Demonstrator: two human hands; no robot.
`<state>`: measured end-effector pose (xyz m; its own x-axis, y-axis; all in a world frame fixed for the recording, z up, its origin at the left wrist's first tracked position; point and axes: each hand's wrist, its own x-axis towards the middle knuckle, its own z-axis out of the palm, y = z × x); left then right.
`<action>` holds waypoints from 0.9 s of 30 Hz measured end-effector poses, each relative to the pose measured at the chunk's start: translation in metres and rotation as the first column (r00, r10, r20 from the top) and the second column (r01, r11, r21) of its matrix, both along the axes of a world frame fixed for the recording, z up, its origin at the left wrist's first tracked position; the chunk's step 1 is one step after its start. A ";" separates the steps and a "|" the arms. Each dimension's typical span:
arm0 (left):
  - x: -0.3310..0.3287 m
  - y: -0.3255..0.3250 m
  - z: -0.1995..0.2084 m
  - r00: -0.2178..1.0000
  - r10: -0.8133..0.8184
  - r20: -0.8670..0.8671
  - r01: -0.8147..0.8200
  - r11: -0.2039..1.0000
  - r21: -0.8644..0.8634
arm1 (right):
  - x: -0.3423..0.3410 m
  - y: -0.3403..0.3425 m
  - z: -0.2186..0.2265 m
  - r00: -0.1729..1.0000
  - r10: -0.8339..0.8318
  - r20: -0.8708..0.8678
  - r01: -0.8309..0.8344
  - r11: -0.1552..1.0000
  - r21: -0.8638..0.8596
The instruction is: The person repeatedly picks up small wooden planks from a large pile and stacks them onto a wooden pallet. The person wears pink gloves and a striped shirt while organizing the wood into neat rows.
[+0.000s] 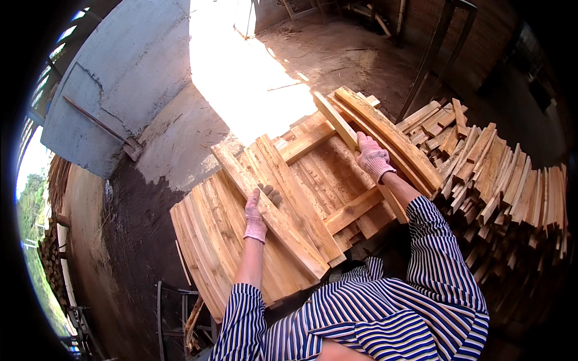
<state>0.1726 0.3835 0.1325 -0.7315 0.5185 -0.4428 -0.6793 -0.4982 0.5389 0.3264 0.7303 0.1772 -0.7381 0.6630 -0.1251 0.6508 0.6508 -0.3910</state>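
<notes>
My left hand, in a pink work glove with dark fingertips, is closed around a long wooden plank tilted over a layer of boards. My right hand, gloved alike, grips another narrow plank on the right side of the stack. Under the left plank, light-brown boards lie side by side. Between my hands, two crosspieces span a gap, with lower boards showing through it. Thick planks lie just beyond my right hand.
A large pile of cut wood strips stands at the right. A long-handled shovel leans on the grey wall at the far left. Near the lower left is a metal frame. Bright sunlight covers part of the floor beyond the stack.
</notes>
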 end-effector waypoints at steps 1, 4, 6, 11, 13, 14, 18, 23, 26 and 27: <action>-0.003 -0.005 -0.001 1.000 0.007 -0.010 -0.007 1.000 0.019 | -0.010 -0.003 0.005 0.995 0.040 -0.093 -0.054 0.986 -0.155; 0.007 0.021 0.015 1.000 0.002 -0.016 -0.004 0.996 -0.088 | -0.011 -0.001 -0.031 0.880 -0.112 -0.461 -0.364 0.463 -0.808; 0.005 0.014 0.012 1.000 -0.011 -0.010 0.011 0.999 -0.041 | -0.022 -0.063 -0.044 0.938 -0.028 -0.347 -0.308 0.398 -0.864; -0.006 0.007 -0.003 0.991 -0.054 -0.124 0.039 0.991 -0.128 | -0.033 -0.122 -0.038 0.956 0.097 -0.276 -0.256 0.734 -0.629; -0.002 0.004 -0.004 0.997 -0.023 -0.069 0.018 0.997 -0.072 | -0.026 -0.108 -0.040 0.969 0.089 -0.233 -0.195 0.852 -0.486; -0.002 0.003 -0.002 0.998 -0.017 -0.059 0.013 0.998 -0.065 | -0.028 -0.089 -0.033 0.978 0.121 -0.170 -0.169 0.937 -0.305; 0.005 0.004 0.002 0.999 0.009 -0.035 -0.010 0.999 -0.049 | 0.002 0.019 0.005 0.984 -0.146 0.105 0.097 0.921 0.377; 0.002 0.000 -0.002 0.998 -0.036 -0.044 0.037 0.999 0.012 | 0.028 0.075 0.071 0.916 -0.088 0.392 0.066 0.995 0.068; 0.001 0.007 0.002 0.998 -0.042 -0.041 0.043 0.999 0.002 | 0.040 0.102 0.058 0.959 -0.093 0.269 0.098 0.995 -0.006; 0.004 0.013 0.006 0.999 -0.031 -0.043 0.029 0.999 -0.042 | 0.045 0.113 0.048 0.967 -0.113 0.226 0.126 0.991 -0.045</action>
<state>0.1771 0.3962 0.1380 -0.7348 0.5226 -0.4324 -0.6692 -0.4545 0.5878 0.3715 0.8433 0.2253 -0.6028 0.7317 -0.3184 0.7977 0.5431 -0.2621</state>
